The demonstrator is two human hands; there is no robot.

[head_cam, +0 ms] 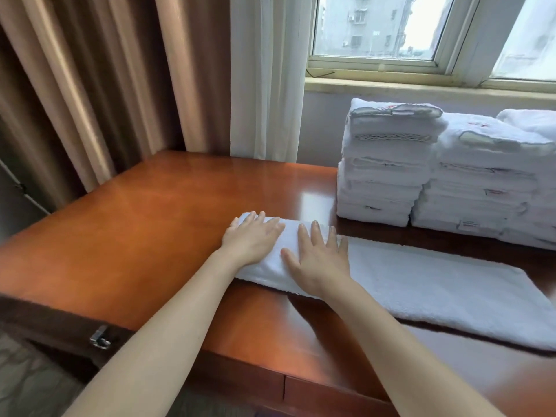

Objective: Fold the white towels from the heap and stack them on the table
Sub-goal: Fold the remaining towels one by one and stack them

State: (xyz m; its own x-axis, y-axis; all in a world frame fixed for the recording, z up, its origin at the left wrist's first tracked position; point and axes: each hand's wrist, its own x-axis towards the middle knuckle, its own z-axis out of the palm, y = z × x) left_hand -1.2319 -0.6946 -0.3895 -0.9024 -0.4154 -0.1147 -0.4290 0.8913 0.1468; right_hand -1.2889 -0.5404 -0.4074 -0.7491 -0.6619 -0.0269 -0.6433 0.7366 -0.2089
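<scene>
1. Towel (421, 290) lies flat across the counter (135, 236); its left end is doubled over into a thicker band.
2. Your left hand (252, 239) and right hand (319, 260) press side by side on that doubled end, palms down.
3. Your fingers (316, 233) are straight and released, grasping nothing.
4. Stacks of folded towels (382, 164) stand at the counter's far side, below the window (373, 25).

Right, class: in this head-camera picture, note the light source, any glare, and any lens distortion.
Head view: daylight comes from the window; glare patches shine on the glossy table beside the towel stacks; the wide-angle lens slants and bows the curtains.
</scene>
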